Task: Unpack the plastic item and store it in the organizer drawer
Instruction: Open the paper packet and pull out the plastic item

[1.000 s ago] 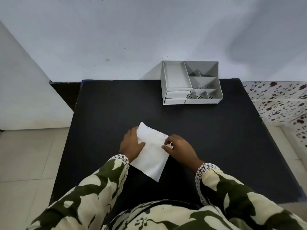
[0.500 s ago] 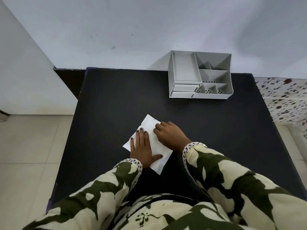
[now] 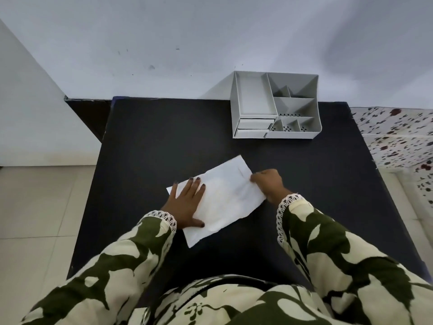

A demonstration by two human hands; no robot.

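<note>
The white packet (image 3: 222, 198) lies flat and slantwise near the middle of the black surface (image 3: 150, 146), somewhat toward the near edge. Whatever it contains cannot be made out; only a faint bulge and creases show through its thin, papery-looking skin. The left hand (image 3: 187, 202) lies palm-down on the packet's left part, fingers (image 3: 194, 184) spread wide and flat, pressing it to the surface and covering that part of it. The right hand (image 3: 267, 184) is at the packet's right edge with its fingers curled in tight; they seem to pinch the edge there, though the fingertips are hidden under the knuckles. Both wrists come out of lace-trimmed sleeves (image 3: 339, 266) in a cream and dark green print, which fill the bottom of the view and hide the surface's near edge.

A grey plastic organizer (image 3: 275, 105) stands at the far edge, right of centre, against the pale wall (image 3: 187, 43). Its long left tray and the angular compartments on the right look empty; the front right ones have perforated floors. Two small drawers (image 3: 254, 127) stacked under the tray are pushed in. A speckled covering (image 3: 398, 137) is cut off at the right.
</note>
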